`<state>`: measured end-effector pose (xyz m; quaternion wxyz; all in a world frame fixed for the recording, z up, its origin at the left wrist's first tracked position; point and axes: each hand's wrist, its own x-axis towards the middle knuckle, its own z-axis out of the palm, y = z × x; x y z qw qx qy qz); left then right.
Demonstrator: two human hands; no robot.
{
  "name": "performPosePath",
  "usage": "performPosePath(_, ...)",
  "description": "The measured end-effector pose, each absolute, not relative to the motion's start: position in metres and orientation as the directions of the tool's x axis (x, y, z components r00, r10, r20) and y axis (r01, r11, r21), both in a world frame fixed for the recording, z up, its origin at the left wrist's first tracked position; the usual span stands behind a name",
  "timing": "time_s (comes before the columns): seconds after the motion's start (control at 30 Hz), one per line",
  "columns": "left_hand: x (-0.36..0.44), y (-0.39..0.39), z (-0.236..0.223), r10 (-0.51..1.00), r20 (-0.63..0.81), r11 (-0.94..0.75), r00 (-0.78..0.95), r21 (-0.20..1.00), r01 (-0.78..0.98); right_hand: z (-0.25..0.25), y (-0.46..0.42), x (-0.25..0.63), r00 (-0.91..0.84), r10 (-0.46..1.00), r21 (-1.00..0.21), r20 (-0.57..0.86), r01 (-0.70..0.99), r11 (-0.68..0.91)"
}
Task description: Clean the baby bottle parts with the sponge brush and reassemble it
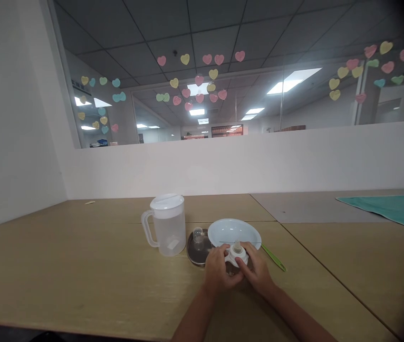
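Nearest the camera, two bare forearms come in from the lower edge, ending in the left hand (216, 271) and the right hand (259, 273). Both sets of fingers grasp a white collar-like part (236, 259), held between them just in front of the bowl (234, 230): left fingers curled at its side, right thumb across the front, right fingers behind. A translucent tip (237, 247) stands up from the top; it looks like a bottle teat, though the view is small and soft here. Handling, by judgement: light overall, the white ring stiff and probably smooth plastic, a little slippery if wet; the tip likely soft and easily squashed. Best hold is the firm outer rim, fingers opposed, tip left alone. Not especially fragile. To the left, a clear dome (198, 236) sits on a dark round dish (195, 257), with a lidded pitcher (168, 225) beyond, its handle turned left. A green utensil (276, 260) lies right of the bowl, on the wooden table (98, 270). Writing: a pale label-like patch (173, 244) shows low on the pitcher, its print unreadable. Heart-shaped notes (199, 80) on the window carry no legible words. No brand made out.
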<state>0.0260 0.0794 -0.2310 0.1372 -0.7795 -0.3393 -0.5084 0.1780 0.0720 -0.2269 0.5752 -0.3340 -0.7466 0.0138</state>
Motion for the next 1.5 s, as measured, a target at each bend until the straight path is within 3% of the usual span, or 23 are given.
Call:
performPosePath(0.1,0.016,0.079,-0.226,0.322,0.876,-0.792,0.36,0.041,0.61,-0.23,0.075,0.18,-0.114,0.474,-0.356,0.873,0.514,0.78)
performPosePath(0.17,0.008,0.078,-0.222,0.318,0.869,-0.815,0.378,0.046,0.578,-0.233,0.077,0.182,-0.103,0.452,-0.334,0.886,0.536,0.776)
performPosePath(0.23,0.0,0.076,-0.219,0.398,0.867,-0.777,0.3,0.145,0.613,-0.235,0.078,0.183,-0.093,0.446,-0.326,0.89,0.553,0.767)
performPosePath(0.33,-0.007,0.077,-0.216,0.613,0.781,-0.592,0.122,0.351,0.725,-0.236,0.078,0.183,-0.096,0.443,-0.316,0.892,0.568,0.76)
performPosePath(0.43,-0.008,0.081,-0.216,0.762,0.644,-0.427,0.064,0.425,0.798,-0.236,0.079,0.183,-0.093,0.431,-0.304,0.898,0.578,0.757)
performPosePath(0.67,-0.002,0.083,-0.217,0.849,0.524,-0.29,0.071,0.349,0.891,-0.234,0.08,0.182,-0.098,0.431,-0.297,0.897,0.589,0.752)
performPosePath(0.93,-0.016,0.098,-0.217,0.681,0.731,-0.275,-0.046,0.313,0.909,-0.232,0.079,0.182,-0.087,0.423,-0.297,0.902,0.588,0.753)
performPosePath(1.37,-0.034,0.117,-0.233,0.862,0.497,-0.265,0.098,0.277,0.924,-0.232,0.08,0.182,-0.097,0.451,-0.321,0.887,0.573,0.754)
performPosePath(1.5,-0.034,0.116,-0.231,0.858,0.502,-0.262,0.108,0.246,0.933,-0.232,0.08,0.181,-0.087,0.447,-0.325,0.89,0.566,0.758)
